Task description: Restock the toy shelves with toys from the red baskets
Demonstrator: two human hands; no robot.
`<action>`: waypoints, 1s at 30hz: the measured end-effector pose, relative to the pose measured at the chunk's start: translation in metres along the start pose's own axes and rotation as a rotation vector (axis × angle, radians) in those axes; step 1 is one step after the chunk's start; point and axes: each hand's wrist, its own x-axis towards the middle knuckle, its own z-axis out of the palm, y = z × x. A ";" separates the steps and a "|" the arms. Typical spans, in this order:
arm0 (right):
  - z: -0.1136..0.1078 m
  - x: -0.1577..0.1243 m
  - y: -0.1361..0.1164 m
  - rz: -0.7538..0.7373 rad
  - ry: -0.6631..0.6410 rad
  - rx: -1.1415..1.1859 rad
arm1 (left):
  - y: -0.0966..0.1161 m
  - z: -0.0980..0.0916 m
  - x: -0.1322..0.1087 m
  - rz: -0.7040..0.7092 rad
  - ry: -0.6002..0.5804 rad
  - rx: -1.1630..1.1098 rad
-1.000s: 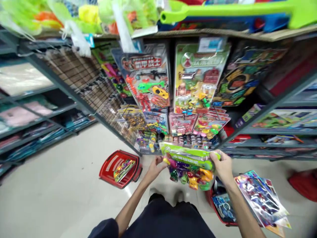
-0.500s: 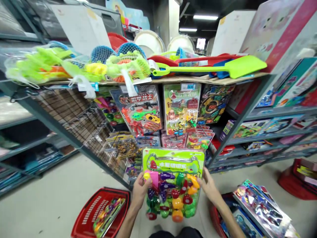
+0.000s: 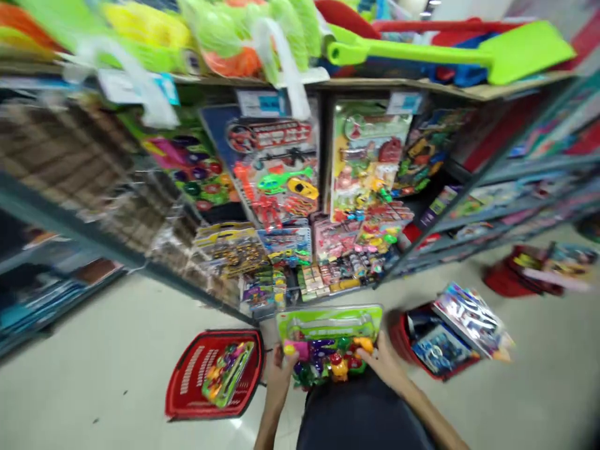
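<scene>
A toy fruit-and-vegetable blister pack [image 3: 335,325] with a green backing card is held by its two sides, low in front of my body. My left hand [image 3: 281,369] grips the left edge, thumb over the front. My right hand [image 3: 387,362] grips the right edge the same way. The pack leans back, and its lower part is hidden by my dark clothing. To the left on the floor, a red shopping basket [image 3: 182,400] contains a similar toy pack [image 3: 227,375].
A shelf unit ahead holds hanging toy packs [image 3: 281,169]. On its top board lie a green toy shovel [image 3: 422,53] and netted toys [image 3: 253,37]. Another red basket [image 3: 398,340] with boxed toys [image 3: 473,319] stands at right, a further one [image 3: 501,278] beyond.
My view has tipped downward and nearer the shelf. The pack has tilted back, its bottom now behind my clothing. Both hands still grip its sides.
</scene>
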 end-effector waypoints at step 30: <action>-0.326 0.171 0.084 -0.111 0.270 0.468 | 0.041 0.410 0.006 0.057 -0.170 0.173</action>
